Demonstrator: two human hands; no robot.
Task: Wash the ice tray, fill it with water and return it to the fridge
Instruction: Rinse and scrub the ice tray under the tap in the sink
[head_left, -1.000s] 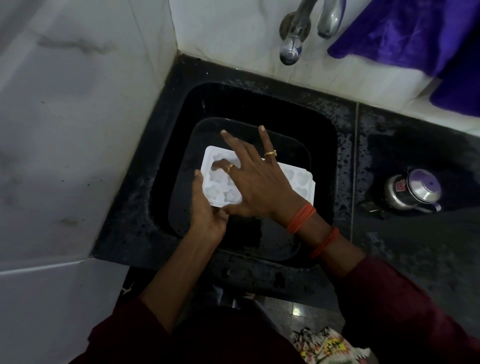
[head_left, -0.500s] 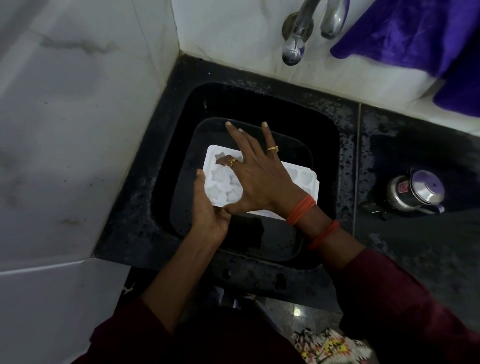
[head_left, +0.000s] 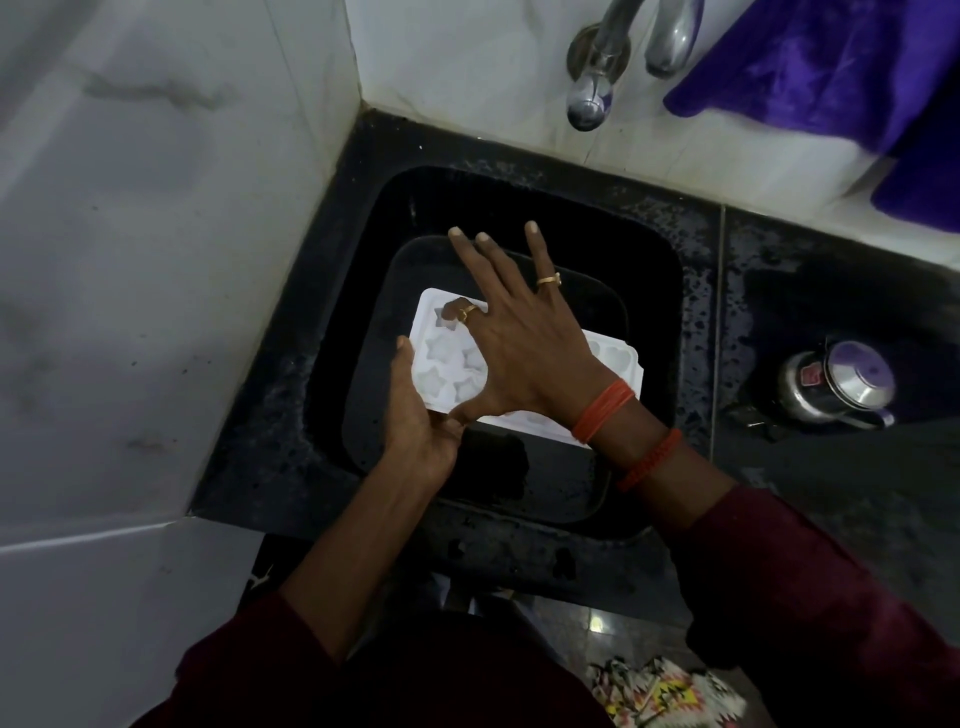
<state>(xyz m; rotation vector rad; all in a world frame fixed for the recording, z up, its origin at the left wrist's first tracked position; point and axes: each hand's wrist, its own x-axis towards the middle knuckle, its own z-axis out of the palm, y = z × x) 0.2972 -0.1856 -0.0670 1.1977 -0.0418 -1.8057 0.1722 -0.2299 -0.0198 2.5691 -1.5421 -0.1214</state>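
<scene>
The tray (head_left: 524, 364), white with star-shaped cells, is sitting over the black sink (head_left: 649, 291), held above the basin; the left hand (head_left: 421, 421) is gripping its near-left edge, thumb lying along the rim, fingers hidden beneath; the right hand (head_left: 524, 343) is lying across the tray's top, three fingers spread and reaching past the far edge, the index finger curling down into a corner cell; two rings and orange wrist threads are showing on that hand. The tap (head_left: 589, 98) is standing on the tiled wall behind the sink, its spout well apart from the tray; no water is visibly running. A steel jug (head_left: 836, 384) is sitting on the counter (head_left: 831, 493) to the right; a purple cloth (head_left: 831, 67) is hanging beside the tap.
</scene>
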